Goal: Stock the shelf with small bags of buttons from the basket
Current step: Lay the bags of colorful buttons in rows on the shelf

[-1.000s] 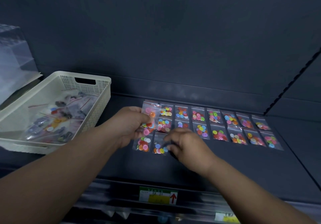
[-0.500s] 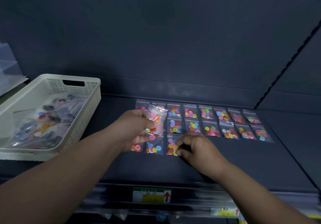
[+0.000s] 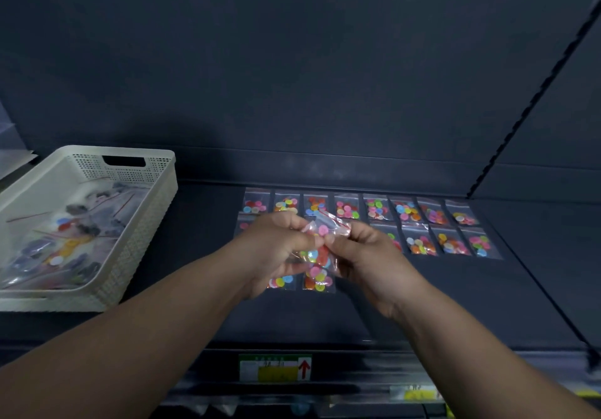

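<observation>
Both forearms come in from the bottom corners and meet near the middle, bare to the wrists. The left hand point(image 3: 276, 249) is turned with its back to the camera, its fingers curled inward and its thumb pressed toward the right hand. The right hand point(image 3: 367, 256) faces it, wrist a little bent, thumb and forefinger closed in a pinch. The fingertips of both hands are almost touching.

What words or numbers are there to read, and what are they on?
Shelf-edge label: a red arrow pointing up; its print is too blurred to read.
Second shelf-edge tag: yellow, print too blurred to read.
Button bags and basket: no writing shows.
</observation>
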The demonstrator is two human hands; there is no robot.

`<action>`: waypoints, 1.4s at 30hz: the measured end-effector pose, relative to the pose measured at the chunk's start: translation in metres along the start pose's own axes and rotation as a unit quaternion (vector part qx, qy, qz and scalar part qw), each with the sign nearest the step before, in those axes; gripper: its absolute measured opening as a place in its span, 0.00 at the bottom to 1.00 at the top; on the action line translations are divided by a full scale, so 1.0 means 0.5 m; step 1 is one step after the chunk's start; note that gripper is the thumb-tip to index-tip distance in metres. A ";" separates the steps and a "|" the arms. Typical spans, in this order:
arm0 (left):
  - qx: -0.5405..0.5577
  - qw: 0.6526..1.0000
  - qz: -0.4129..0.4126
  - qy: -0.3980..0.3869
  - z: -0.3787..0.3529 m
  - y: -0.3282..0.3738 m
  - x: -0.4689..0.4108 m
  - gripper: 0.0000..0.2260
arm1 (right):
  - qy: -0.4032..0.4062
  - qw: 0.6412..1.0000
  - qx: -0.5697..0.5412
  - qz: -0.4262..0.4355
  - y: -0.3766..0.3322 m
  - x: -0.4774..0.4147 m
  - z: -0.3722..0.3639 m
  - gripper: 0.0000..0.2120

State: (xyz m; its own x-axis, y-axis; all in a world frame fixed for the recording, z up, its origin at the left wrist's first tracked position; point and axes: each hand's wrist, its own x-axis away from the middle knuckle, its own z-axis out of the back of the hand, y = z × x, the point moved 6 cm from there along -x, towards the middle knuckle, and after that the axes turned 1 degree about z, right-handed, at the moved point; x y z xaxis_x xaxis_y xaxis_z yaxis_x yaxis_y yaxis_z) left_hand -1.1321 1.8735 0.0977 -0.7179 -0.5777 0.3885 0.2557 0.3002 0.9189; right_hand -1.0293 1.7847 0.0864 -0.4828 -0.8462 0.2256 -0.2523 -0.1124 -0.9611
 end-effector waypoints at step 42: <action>0.012 1.000 0.020 0.021 -0.020 -0.001 0.000 0.07 | 0.061 0.940 0.313 0.122 -0.009 0.032 0.091 0.05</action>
State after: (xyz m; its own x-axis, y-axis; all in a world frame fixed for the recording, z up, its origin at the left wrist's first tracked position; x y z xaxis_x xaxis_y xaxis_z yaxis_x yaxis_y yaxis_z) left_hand -1.1258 1.8656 0.0980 -0.6790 -0.5971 0.4271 0.2670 0.3411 0.9013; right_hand -0.9979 1.7478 0.0870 -0.5637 -0.8253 -0.0345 0.4038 -0.2388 -0.8831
